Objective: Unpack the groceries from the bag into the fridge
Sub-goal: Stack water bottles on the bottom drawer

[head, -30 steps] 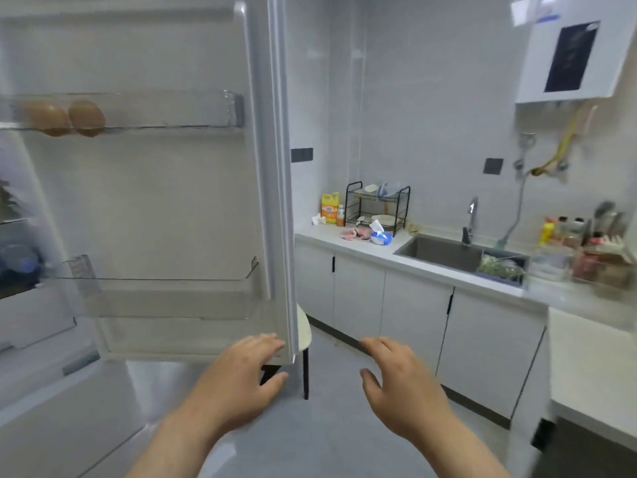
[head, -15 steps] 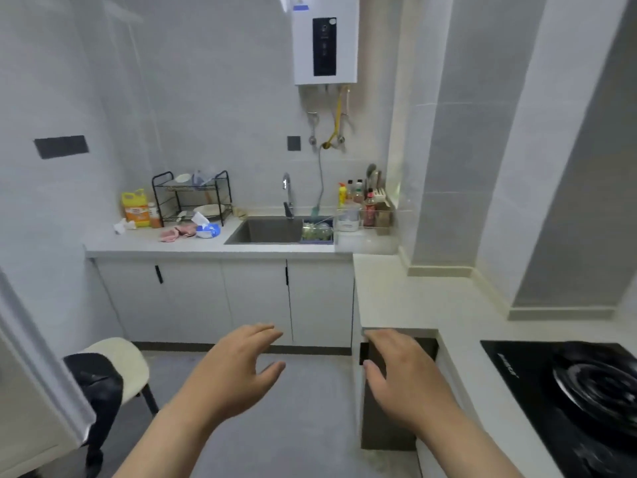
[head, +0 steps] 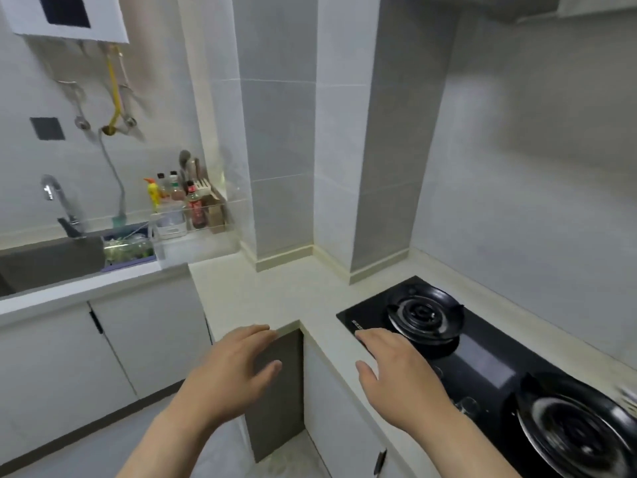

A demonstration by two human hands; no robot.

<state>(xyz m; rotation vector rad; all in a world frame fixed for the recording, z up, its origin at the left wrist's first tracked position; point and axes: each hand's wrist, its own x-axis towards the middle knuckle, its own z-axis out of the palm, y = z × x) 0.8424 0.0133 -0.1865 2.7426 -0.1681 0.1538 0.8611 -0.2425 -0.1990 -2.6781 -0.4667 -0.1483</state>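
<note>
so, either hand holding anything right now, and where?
Nothing held. Left hand and right hand are both empty, fingers loosely spread, out in front by the counter corner.

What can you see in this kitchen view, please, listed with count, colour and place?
water heater: one, white, wall top left.
sink: one, dark grey, left counter.
tap: one, silver, behind sink.
tray of greens: one, bluish, sink's right end.
bottles: several, mixed, clear rack beside sink.
hob: one, black, right counter.
cabinets: several, white, under counters.
left hand: one, open, empty, before counter edge.
right hand: one, open, empty, near hob's corner.
</note>
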